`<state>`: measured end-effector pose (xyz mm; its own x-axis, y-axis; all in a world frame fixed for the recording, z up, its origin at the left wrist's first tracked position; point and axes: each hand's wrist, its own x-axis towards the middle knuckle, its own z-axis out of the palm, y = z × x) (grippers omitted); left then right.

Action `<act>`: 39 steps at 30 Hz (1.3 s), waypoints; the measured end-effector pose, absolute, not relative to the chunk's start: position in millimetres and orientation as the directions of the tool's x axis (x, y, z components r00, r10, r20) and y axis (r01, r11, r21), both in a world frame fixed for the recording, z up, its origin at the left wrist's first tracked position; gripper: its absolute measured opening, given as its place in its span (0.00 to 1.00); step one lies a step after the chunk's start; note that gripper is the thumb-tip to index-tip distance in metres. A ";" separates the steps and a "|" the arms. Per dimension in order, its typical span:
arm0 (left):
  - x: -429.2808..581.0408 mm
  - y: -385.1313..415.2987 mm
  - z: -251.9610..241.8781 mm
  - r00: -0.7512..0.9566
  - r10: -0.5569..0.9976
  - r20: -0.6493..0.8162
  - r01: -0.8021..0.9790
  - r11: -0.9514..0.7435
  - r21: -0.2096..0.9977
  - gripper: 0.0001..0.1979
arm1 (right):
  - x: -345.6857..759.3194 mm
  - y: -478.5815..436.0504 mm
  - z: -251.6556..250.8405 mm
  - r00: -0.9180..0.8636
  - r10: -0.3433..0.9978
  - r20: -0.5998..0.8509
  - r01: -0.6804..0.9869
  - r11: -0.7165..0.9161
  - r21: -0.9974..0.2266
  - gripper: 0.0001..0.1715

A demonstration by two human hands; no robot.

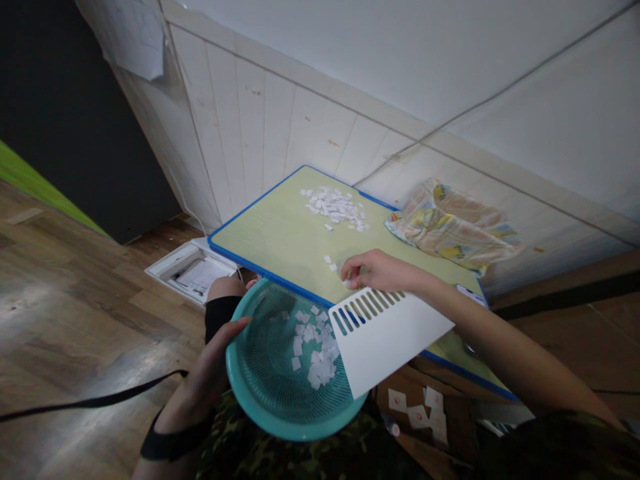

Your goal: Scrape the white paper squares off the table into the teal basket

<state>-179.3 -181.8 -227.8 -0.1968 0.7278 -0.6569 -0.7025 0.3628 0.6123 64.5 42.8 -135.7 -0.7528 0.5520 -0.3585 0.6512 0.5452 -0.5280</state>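
Observation:
My left hand (213,357) grips the left rim of a round teal mesh basket (300,430), its thumb over the edge. Inside the basket lie many small white paper pieces (323,367), bunched toward the right side. Over the table's near edge, my right hand (375,270) has its fingers curled together with a small white piece (347,283) at the tips. Just beneath that hand a white sheet with a row of slots (395,340) spans from the table edge to the basket's right rim. Two loose pieces (330,263) lie beside the fingers.
The yellow-green table (270,233) has a blue edge and carries a pile of white pieces (337,207). A patterned cloth (450,227) lies at the back right by the wall. A white open box (193,270) sits on the floor; printed cards (420,415) lie below the table.

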 end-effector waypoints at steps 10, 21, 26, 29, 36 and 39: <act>-179.5 -182.2 -225.2 -0.211 0.703 -0.679 -0.706 0.371 0.603 0.13 | 66.2 35.8 -131.5 -0.751 0.595 -0.284 0.655 0.622 -0.429 0.02; -180.3 -182.6 -230.7 -0.201 0.744 -0.637 -0.711 0.336 0.617 0.14 | 74.0 55.3 -141.1 -0.765 0.623 -0.164 0.598 0.592 -0.540 0.11; -180.8 -184.2 -232.1 -0.183 0.774 -0.606 -0.706 0.325 0.629 0.14 | 74.2 53.0 -138.4 -0.828 0.540 -0.152 0.534 0.676 -0.507 0.21; -180.6 -184.8 -234.2 -0.134 0.780 -0.611 -0.694 0.366 0.620 0.11 | 74.0 50.1 -140.3 -0.839 0.509 -0.194 0.529 0.676 -0.513 0.13; -178.7 -182.0 -225.4 -0.133 0.785 -0.604 -0.687 0.366 0.627 0.10 | 72.9 43.1 -141.6 -0.787 0.573 -0.226 0.606 0.651 -0.458 0.02; -178.4 -181.8 -222.3 -0.144 0.776 -0.614 -0.680 0.373 0.632 0.10 | 72.5 39.9 -138.5 -0.777 0.585 -0.233 0.621 0.650 -0.438 0.03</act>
